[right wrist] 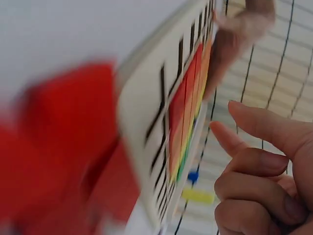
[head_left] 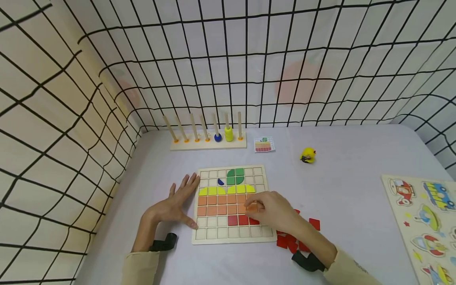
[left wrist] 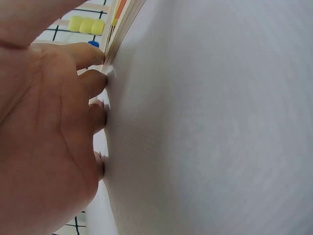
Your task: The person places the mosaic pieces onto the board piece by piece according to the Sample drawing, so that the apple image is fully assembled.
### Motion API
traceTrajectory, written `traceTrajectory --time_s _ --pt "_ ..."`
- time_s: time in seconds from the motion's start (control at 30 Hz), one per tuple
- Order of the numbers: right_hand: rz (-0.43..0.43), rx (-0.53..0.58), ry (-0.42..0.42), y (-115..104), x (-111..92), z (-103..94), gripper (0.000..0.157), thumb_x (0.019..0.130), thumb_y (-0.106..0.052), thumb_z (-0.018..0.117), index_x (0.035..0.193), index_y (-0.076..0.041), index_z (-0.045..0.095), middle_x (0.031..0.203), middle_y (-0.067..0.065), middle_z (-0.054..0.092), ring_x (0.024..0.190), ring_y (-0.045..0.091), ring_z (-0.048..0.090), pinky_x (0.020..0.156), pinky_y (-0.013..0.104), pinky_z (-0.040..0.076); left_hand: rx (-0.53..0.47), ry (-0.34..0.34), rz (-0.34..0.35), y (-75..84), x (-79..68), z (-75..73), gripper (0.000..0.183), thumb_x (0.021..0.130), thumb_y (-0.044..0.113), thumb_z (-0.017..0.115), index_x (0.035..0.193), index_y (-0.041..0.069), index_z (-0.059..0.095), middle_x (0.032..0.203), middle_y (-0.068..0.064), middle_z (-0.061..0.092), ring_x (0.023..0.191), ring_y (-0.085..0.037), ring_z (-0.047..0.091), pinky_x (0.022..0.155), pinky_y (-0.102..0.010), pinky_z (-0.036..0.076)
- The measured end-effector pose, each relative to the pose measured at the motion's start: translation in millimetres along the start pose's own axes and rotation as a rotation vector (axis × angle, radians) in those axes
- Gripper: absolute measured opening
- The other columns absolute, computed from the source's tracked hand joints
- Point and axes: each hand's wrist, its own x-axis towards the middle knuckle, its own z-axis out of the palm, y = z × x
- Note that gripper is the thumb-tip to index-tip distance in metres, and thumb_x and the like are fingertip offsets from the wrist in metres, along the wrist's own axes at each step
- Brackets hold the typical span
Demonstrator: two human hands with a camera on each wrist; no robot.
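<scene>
A wooden grid board (head_left: 211,233) lies flat on the table, bearing green, yellow, orange and red tiles plus a small dark-blue piece (head_left: 221,181). My left hand (head_left: 177,204) rests at its left edge with fingers spread, thumb near the lower left side. Over the board's right part hovers my right hand (head_left: 272,208), above the orange rows and the short row of red tiles (head_left: 232,220). In the right wrist view, the thumb and index finger (right wrist: 259,125) stand apart with nothing between them; the other fingers curl loosely. A pile of red tiles (head_left: 282,242) lies beneath the right forearm.
Behind the board stands a peg rack (head_left: 208,145) with blue and yellow beads. Beside it lies a small picture card (head_left: 264,145), and farther right a yellow toy duck (head_left: 308,155). A picture puzzle board (head_left: 409,221) is at far right. Black wire mesh (head_left: 246,55) surrounds the table.
</scene>
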Motion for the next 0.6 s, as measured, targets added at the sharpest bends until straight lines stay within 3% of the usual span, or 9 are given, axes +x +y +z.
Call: traceTrajectory --time_s 0.2,0.37,0.6 --pt "0.15 -0.018 0.015 34 -21 -34.0 0.023 0.086 -0.016 0.083 0.108 -0.012 0.078 0.057 -0.002 0.043 0.053 0.013 0.041 0.047 0.02 0.029 -0.005 -0.001 0.002 0.0 -1.8 0.0 0.147 0.061 0.035 0.101 0.167 0.008 0.003 0.175 -0.016 -0.01 0.16 -0.04 -0.019 0.121 -0.072 -0.017" --pt "0.257 -0.009 -0.011 56 -34 -43.8 0.028 0.081 -0.015 0.086 0.108 -0.011 0.078 0.06 0.0 0.044 0.057 0.016 0.042 0.049 0.021 0.03 0.0 0.001 0.009 0.5 -2.4 0.0 0.146 0.061 0.035 0.1 0.167 0.008 0.003 0.175 -0.017 -0.01 0.16 -0.041 -0.019 0.121 -0.072 -0.017" --pt "0.234 0.064 -0.08 60 -31 -37.1 0.033 0.076 -0.015 0.091 0.102 -0.009 0.072 0.057 -0.002 0.043 0.052 0.013 0.039 0.049 0.02 0.03 -0.008 0.0 0.009 2.3 -2.5 -0.6 0.146 0.061 0.034 0.1 0.167 0.008 0.003 0.175 -0.017 -0.01 0.16 -0.041 -0.019 0.121 -0.072 -0.017"
